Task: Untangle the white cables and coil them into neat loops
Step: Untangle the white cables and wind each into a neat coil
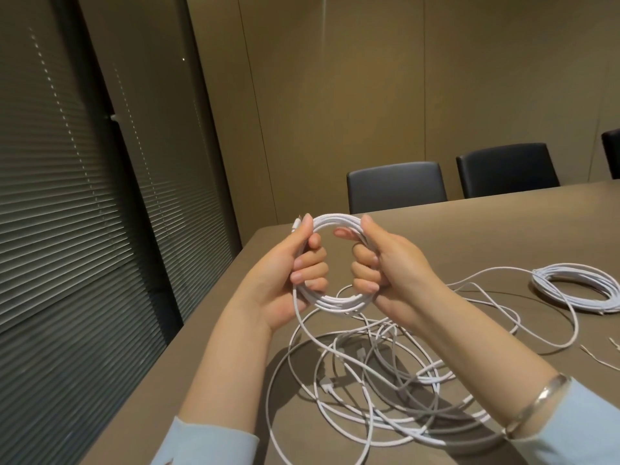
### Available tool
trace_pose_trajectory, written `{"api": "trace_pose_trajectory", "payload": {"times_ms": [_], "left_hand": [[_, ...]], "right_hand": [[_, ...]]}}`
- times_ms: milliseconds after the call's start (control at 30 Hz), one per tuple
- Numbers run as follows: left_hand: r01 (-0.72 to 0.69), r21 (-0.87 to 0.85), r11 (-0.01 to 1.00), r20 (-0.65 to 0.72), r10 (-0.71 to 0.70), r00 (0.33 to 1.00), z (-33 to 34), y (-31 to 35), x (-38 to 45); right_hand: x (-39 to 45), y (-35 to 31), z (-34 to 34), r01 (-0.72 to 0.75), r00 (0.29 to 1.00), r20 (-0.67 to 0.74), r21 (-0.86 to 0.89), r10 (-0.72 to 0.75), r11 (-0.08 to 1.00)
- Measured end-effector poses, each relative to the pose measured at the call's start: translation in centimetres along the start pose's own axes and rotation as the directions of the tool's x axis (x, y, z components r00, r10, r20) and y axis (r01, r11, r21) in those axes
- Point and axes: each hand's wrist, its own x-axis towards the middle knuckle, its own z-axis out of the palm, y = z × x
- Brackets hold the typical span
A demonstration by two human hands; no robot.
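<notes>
A round coil of white cable (335,220) is held upright in the air above the brown table (469,236). My left hand (292,273) grips its left side, fingers curled through the loop. My right hand (385,263) grips its right side the same way. A loose strand runs from the coil's bottom down to a tangled heap of white cable (375,380) lying on the table under my hands. A finished coil of white cable (577,286) lies flat at the right, with a strand trailing from it toward the heap.
Two dark chairs (396,186) (506,169) stand at the table's far edge, part of a third at the right border. Slatted blinds (67,229) fill the left side past the table's left edge. Small thin white ties (600,357) lie at the right.
</notes>
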Motion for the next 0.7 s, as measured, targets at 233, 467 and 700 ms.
{"api": "trace_pose_trajectory", "payload": {"times_ms": [233,467,700], "left_hand": [[0.051,-0.041,0.998,0.105,-0.047,0.993,-0.1,0.1,-0.3],[-0.045,-0.105,0.993,0.0,0.045,0.999,-0.6,0.7,-0.2],[-0.28,-0.207,0.937,-0.171,0.247,0.954,-2.2,1.8,-0.1]], "right_hand": [[0.1,-0.4,-0.6,-0.069,0.997,-0.04,-0.005,0.069,0.998],[0.0,0.1,-0.3,-0.072,0.993,0.092,0.011,0.071,0.997],[-0.6,1.5,-1.4,-0.091,0.787,0.325,-0.78,0.524,0.62]]}}
